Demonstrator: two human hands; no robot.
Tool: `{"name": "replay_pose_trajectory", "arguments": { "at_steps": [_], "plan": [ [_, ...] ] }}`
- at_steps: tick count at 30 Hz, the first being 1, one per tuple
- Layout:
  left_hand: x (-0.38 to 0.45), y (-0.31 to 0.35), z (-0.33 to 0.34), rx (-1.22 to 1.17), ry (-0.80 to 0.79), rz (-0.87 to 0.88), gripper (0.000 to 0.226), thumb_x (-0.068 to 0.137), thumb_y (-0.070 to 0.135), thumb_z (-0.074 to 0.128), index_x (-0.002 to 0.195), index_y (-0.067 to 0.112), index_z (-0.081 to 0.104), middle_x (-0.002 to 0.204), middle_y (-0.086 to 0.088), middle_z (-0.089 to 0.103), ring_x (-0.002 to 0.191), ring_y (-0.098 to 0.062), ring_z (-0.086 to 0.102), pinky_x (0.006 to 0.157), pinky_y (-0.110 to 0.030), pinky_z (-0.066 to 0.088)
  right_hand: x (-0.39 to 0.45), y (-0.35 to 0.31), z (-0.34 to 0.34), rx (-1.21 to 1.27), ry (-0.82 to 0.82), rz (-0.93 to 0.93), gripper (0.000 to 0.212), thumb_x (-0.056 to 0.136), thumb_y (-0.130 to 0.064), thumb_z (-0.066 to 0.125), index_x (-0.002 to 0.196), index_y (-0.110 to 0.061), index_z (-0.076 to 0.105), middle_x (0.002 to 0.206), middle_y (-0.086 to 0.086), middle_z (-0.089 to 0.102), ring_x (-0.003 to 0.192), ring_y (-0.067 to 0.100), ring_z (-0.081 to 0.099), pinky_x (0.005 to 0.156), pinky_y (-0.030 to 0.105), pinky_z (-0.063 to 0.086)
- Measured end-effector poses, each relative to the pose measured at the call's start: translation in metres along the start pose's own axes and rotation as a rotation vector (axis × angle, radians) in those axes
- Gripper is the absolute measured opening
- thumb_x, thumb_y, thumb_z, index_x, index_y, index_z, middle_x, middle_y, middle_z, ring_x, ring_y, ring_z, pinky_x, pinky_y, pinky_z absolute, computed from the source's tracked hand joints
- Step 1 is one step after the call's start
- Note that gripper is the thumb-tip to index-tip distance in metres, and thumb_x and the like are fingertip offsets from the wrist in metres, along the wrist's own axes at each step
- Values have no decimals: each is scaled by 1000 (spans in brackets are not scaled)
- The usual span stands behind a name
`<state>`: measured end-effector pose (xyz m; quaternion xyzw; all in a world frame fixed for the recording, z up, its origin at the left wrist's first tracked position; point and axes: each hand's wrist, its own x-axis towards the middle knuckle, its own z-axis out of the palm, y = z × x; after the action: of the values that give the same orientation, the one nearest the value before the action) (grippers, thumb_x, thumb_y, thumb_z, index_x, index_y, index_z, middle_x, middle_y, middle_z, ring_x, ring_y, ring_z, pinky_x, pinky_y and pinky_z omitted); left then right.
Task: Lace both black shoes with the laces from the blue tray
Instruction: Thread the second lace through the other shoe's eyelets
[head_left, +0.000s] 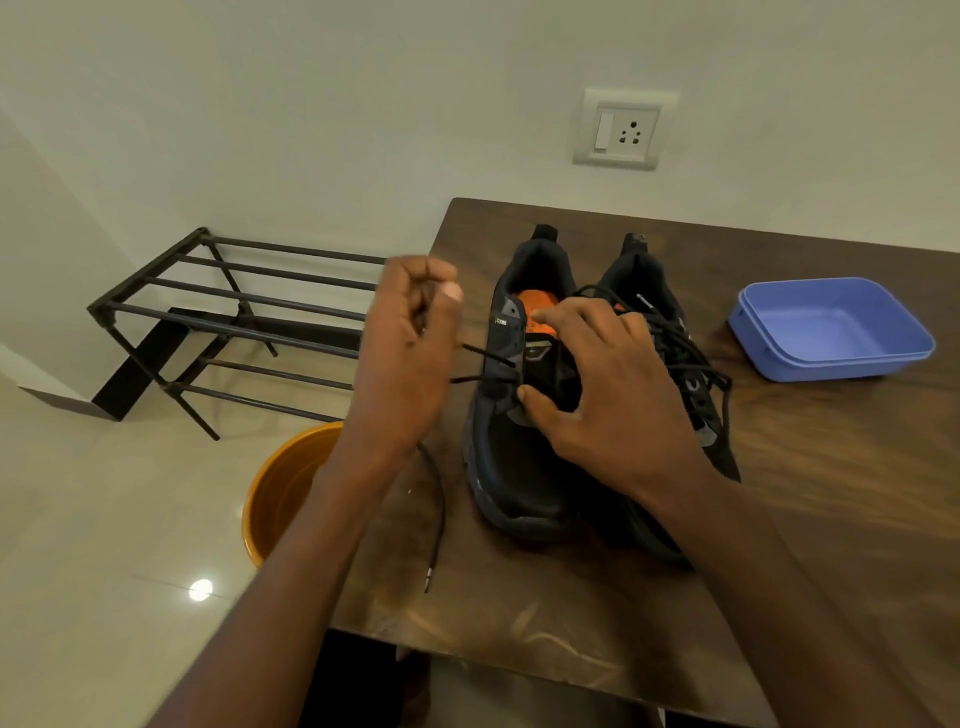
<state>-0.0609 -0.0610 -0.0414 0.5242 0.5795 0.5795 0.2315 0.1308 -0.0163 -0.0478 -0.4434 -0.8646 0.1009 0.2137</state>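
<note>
While the left hand (410, 343) draws the lace (485, 358) out sideways from the near shoe (511, 415), its fingers (415, 296) are curled tight and seem to pinch the strand, whose loose end trails down over the counter (831, 467) edge to a metal-tipped aglet (428, 574). The right hand (608, 395) steadies that shoe, fingers spread across the tongue and eyelet rows, thumb pressed beside the lower eyelets. The far shoe (670, 338) stands just beside it, already threaded by the look of it, its lace ends lying loose. The blue tray (831, 332) sits well apart to the right and holds no lace that I can see.

To do this pull well, I judge the right hand should keep firm pressure on the upper so the shoe does not slide, while the left draws smoothly until both ends run about even. Watch that the dangling end does not snag on the counter corner, and keep the lace flat, untwisted, before the next eyelet.
</note>
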Motion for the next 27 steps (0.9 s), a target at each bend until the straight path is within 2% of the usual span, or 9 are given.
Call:
{"name": "replay_pose_trajectory", "arguments": {
  "at_steps": [3, 6, 8, 11, 13, 17, 21, 23, 27],
  "plan": [
    [-4, -19, 8, 422, -228, 45, 19, 95, 26, 71, 113, 23, 65, 101, 5, 57, 92, -7, 57, 80, -24, 50, 1, 5, -2, -30, -2, 11, 83, 81, -68, 63, 150, -28, 42, 151, -11, 39, 134, 18, 37, 108, 42, 43],
    [-3, -20, 10, 479, -231, 35, 9, 93, 22, 74, 95, 28, 68, 105, 6, 58, 101, -11, 56, 88, -34, 53, 1, 6, -3, -56, -35, 30, 93, 77, -75, 65, 153, -27, 40, 158, -11, 35, 141, 18, 34, 114, 43, 39],
    [-1, -13, 8, 304, -147, 32, 11, 99, 14, 65, 96, 25, 66, 104, 4, 65, 100, -12, 62, 88, -34, 56, 1, 5, -3, -61, -43, 33, 95, 76, -75, 67, 154, -28, 39, 160, -12, 33, 143, 17, 31, 116, 43, 36],
    [3, 3, 2, -240, -30, -23, 19, 111, 15, 43, 101, 16, 60, 97, -4, 71, 98, -24, 69, 71, -29, 55, 1, 5, -5, -75, -54, 41, 97, 76, -76, 68, 155, -31, 36, 161, -13, 31, 145, 16, 29, 116, 43, 35],
    [3, 3, 0, -350, 7, -63, 20, 112, 18, 38, 101, 17, 55, 85, -2, 65, 85, -22, 66, 63, -26, 48, 1, 4, -5, -80, -58, 49, 97, 76, -76, 69, 156, -31, 36, 161, -13, 30, 146, 17, 29, 116, 44, 34],
    [-1, -15, 8, 288, -207, 16, 10, 97, 25, 69, 104, 25, 61, 94, 8, 59, 83, -5, 58, 71, -20, 49, 0, 3, -4, -76, -53, 55, 96, 77, -77, 67, 156, -30, 37, 161, -14, 31, 145, 16, 30, 115, 44, 36],
    [-1, -21, 14, 455, -270, 26, 13, 92, 26, 71, 91, 34, 61, 105, 9, 57, 103, -9, 55, 88, -29, 49, 0, 2, -4, -84, -51, 59, 96, 77, -77, 66, 156, -30, 36, 160, -15, 30, 143, 15, 31, 114, 42, 36],
    [0, -14, 13, 275, -209, 19, 10, 101, 20, 59, 94, 27, 62, 105, 4, 65, 102, -11, 62, 87, -34, 54, 1, 2, -4, -76, -58, 61, 96, 77, -76, 66, 156, -31, 35, 161, -15, 29, 144, 15, 30, 116, 42, 35],
    [3, 10, 0, -381, 21, 2, 20, 113, 19, 36, 103, 13, 52, 88, -3, 68, 88, -23, 69, 63, -25, 49, 1, 1, -7, -62, -84, 68, 97, 79, -75, 68, 158, -33, 32, 162, -17, 26, 146, 15, 27, 117, 44, 34]
  ]
}}
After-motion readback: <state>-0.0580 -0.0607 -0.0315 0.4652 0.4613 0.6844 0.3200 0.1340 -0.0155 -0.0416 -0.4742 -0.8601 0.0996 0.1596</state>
